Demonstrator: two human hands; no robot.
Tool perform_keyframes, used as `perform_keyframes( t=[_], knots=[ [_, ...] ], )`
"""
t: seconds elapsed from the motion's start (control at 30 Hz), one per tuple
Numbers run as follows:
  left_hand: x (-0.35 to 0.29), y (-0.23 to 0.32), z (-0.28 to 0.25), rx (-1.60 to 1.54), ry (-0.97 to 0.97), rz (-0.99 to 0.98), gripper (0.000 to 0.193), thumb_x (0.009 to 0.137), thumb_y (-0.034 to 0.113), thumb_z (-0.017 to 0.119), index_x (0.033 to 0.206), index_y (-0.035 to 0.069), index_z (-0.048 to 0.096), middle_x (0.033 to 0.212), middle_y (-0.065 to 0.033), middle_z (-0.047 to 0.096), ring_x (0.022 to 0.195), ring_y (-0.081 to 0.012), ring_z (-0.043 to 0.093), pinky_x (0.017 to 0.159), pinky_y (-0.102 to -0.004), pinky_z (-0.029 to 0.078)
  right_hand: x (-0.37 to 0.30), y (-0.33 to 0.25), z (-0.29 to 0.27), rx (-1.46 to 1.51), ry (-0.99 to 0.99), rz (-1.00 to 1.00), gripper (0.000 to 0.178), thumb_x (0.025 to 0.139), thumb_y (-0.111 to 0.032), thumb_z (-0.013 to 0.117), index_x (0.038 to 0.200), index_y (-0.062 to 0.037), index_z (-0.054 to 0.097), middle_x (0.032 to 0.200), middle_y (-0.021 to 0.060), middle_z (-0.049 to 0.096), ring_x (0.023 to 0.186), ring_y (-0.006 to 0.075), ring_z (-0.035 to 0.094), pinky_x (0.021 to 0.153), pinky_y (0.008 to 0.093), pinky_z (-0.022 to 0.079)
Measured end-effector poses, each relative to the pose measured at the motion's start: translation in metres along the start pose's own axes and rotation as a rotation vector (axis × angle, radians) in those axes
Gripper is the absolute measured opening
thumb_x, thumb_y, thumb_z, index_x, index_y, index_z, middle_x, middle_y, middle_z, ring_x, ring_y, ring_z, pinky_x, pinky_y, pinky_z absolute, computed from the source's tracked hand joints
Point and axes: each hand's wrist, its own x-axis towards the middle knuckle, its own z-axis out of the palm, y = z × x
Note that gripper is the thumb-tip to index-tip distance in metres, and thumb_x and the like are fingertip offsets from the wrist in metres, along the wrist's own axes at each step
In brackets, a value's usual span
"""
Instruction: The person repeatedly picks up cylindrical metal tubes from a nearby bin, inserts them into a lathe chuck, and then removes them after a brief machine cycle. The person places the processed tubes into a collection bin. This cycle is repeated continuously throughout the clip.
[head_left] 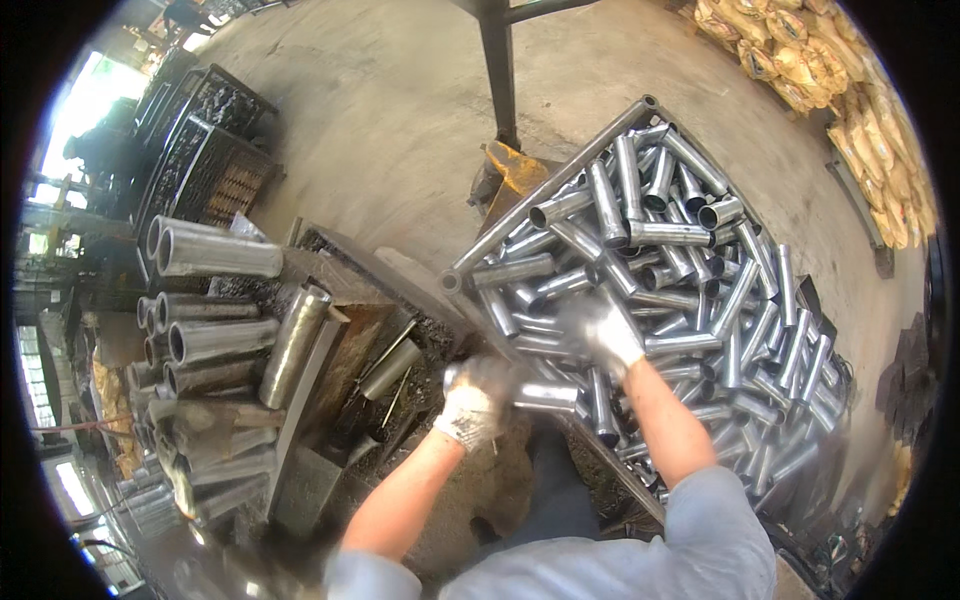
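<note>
My left hand [478,400], in a dirty white work glove, is closed around a shiny metal tube [548,398] held level between the workbench and the bin. The tube's far end reaches past the bin's near edge. My right hand [608,335], gloved too, is over the pile of metal tubes [672,234] in the bin. Motion smears its fingers, so I cannot make out whether they grip a tube. The metal bin [560,188] holds many such tubes lying crosswise at all angles.
To the left, thicker steel tubes [222,252] are stacked beside a dark workbench [335,270], with one tube [296,345] leaning there. A yellow pallet-jack part [518,170] and a dark post [498,75] stand beyond. Wrapped bundles [790,50] are at far right.
</note>
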Motion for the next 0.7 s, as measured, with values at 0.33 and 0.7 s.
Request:
perform_keyframes(
  t=[0.33, 0.7],
  knots=[
    [-0.360, 0.010, 0.120, -0.388, -0.376, -1.184, 0.073, 0.087, 0.057, 0.079, 0.141, 0.009, 0.064, 0.126, -0.0191, 0.077, 0.120, -0.0341, 0.074, 0.098, -0.0430, 0.060, 0.103, 0.157, 0.015, 0.420, 0.163, 0.517, 0.021, 0.093, -0.020, 0.079, 0.104, -0.0056, 0.070, 0.082, 0.0148, 0.070, 0.056, 0.0246, 0.069, 0.046, 0.0387, 0.056],
    [-0.813, 0.084, 0.313, -0.526, 0.624, -2.229, 0.062, 0.074, 0.031, 0.091, 0.126, 0.005, 0.070, 0.111, -0.0181, 0.078, 0.103, -0.0356, 0.074, 0.092, -0.0435, 0.058, -0.089, -0.068, 0.032, -0.931, 0.561, -0.207, 0.048, 0.094, -0.038, 0.077, 0.125, -0.0011, 0.074, 0.118, 0.0193, 0.079, 0.102, 0.0348, 0.075, 0.093, 0.0436, 0.057]
  ],
)
